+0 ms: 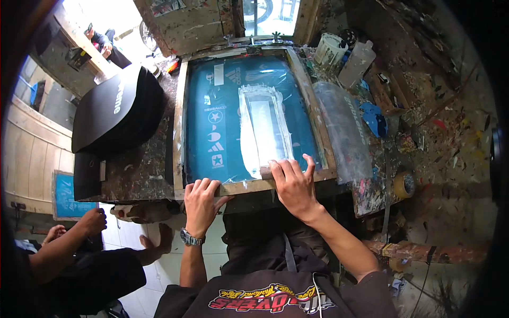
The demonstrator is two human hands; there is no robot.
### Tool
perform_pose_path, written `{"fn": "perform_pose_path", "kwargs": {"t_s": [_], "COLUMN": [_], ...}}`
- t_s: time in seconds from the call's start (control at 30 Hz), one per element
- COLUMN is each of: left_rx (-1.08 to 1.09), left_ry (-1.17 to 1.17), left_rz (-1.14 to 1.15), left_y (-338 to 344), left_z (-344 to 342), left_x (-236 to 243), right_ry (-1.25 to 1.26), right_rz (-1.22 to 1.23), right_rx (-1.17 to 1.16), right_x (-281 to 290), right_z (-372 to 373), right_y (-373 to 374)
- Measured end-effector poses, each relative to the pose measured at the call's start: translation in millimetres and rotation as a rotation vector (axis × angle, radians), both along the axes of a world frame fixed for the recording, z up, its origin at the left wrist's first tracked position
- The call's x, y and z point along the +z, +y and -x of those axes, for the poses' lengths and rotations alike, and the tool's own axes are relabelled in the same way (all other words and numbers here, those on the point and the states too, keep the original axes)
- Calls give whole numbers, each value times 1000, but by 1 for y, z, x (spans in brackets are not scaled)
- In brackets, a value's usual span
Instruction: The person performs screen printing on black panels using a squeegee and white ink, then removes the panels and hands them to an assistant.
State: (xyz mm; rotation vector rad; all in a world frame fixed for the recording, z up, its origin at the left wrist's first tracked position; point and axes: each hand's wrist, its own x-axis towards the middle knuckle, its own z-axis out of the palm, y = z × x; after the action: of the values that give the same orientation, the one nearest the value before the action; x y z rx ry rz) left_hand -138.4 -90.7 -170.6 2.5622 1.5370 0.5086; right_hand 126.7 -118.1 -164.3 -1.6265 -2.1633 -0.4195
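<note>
A silk-screen frame [237, 187] of worn wood, with teal mesh [205, 159], lies on the bench in front of me. White ink [249, 123] is spread in a long band down the mesh, right of the middle. My left hand [200, 204] grips the frame's near bar close to its left corner, fingers on top. At the near end of the ink, my right hand [294, 186] is closed on a squeegee [268, 171]; only a brown part of it shows beside the fingers, and the rest is hidden. The little finger is raised.
Left of the frame stands a curved black stack [117, 108] with white lettering. On the right are a clear plastic sheet [343, 132], a white tub [330, 50], a translucent bottle [357, 64] and a tape roll [404, 184]. Another person [79, 259] sits at lower left; one more is at upper left.
</note>
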Motion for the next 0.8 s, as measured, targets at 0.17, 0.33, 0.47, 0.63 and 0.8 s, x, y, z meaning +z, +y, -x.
{"fn": "perform_pose_path", "kwargs": {"t_s": [0.17,0.33,0.47,0.63,0.8], "left_rx": [-16,-87,-68,237,832], "left_ry": [26,16,25,-320,212], "left_rz": [31,-57,-169,-780,-96], "left_y": [1,10,35,49,37], "left_z": [0,13,2,-15,4], "left_x": [14,60,136,125,-12], "right_ry": [1,115,66,148,184], "right_rz": [15,-79,-298,-309,-235], "right_rx": [-13,47,114,54,130], "right_x": [0,36,110,222,312], "right_z": [2,9,-6,4,-10], "right_y": [-6,6,53,130,213]}}
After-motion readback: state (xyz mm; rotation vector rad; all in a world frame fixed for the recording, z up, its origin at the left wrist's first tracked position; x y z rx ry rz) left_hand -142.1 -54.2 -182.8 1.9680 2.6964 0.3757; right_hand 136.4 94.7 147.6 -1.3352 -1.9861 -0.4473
